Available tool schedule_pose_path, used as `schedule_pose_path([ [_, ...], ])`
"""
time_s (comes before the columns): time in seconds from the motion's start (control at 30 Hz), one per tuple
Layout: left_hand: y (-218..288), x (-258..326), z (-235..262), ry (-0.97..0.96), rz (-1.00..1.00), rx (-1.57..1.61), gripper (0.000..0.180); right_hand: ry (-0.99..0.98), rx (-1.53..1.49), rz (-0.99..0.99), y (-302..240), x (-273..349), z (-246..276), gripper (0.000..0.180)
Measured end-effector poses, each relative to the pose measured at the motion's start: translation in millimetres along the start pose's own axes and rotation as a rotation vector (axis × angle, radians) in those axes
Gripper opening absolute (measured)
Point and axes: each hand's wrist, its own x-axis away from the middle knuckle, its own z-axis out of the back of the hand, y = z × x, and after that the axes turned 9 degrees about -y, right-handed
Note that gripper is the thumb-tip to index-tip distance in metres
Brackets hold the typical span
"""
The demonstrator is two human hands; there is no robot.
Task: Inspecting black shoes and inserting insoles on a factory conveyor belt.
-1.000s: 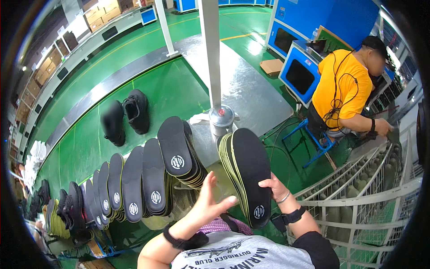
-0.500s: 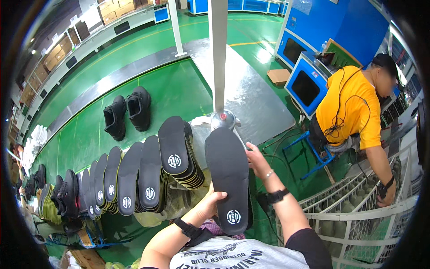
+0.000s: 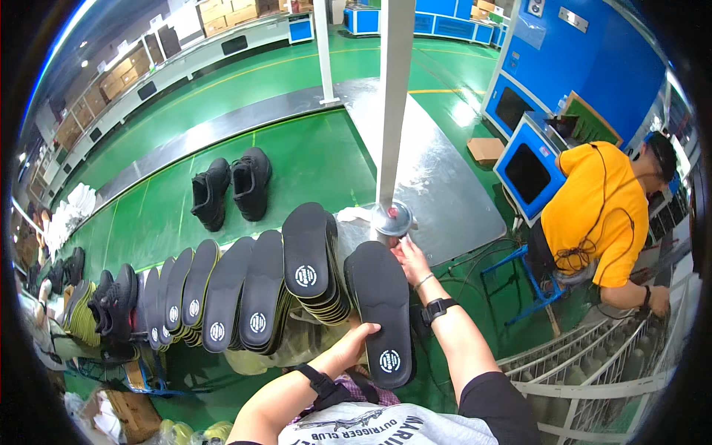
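Note:
My left hand (image 3: 356,344) is closed on the edge of a black shoe insole (image 3: 378,304), its thumb lying across the top face. The insole has a round white print at the heel, and a dark edge beneath suggests another layer under it. Beyond the insole's toe end, my right hand (image 3: 411,262) is at a round metal dish (image 3: 391,219) beside the white post. Its fingers look apart and reach the dish's near side; the tips are partly hidden. Something red shows on the dish. Left of the held insole stands a tall stack of black insoles (image 3: 305,245) with yellow-green edges.
More insole stacks (image 3: 259,289) run leftward in a row. Black shoes (image 3: 251,182) stand beyond them, others (image 3: 117,300) at the far left. A white post (image 3: 394,104) rises ahead. At right, a person in yellow (image 3: 597,211) reaches toward a white wire rack (image 3: 586,386).
My right hand has left the insole's side and moved forward to the metal dish. The insole, still in my left hand, sits slightly lower. The whole view has shifted, and the other person's arm has moved.

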Motion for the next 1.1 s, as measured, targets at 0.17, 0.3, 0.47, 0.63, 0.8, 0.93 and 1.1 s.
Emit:
schedule_pose_path([
  [0.17,-2.8,-32.1,8.6,0.046,-0.049,0.126,0.044,0.021,0.088,0.001,-15.1,9.1,17.6,0.029],
  [0.3,-4.0,-66.4,26.9,0.023,-0.220,0.109,0.048,0.059,0.139,-0.003,-27.1,7.8,32.7,0.029],
  [0.47,-12.0,-101.1,30.6,-0.043,-0.444,0.157,0.052,0.027,0.159,-0.051,-34.4,14.1,37.7,0.045],
  [0.63,-12.4,-99.9,26.8,0.118,-0.473,0.101,0.057,-0.097,0.236,-0.355,-25.3,74.7,30.6,0.075],
  [0.8,-8.5,-101.5,42.5,0.096,-0.688,-0.262,0.068,-0.391,0.113,-0.251,-1.8,106.7,5.1,0.055],
  [0.93,-17.5,-98.7,64.9,0.390,-1.100,-1.295,0.073,-0.192,0.031,-0.280,-6.5,85.9,-13.2,0.043],
  [1.1,-42.0,-85.7,53.9,-0.034,-0.238,0.111,0.064,-0.267,0.002,-0.234,-9.8,74.5,-24.8,0.018],
])
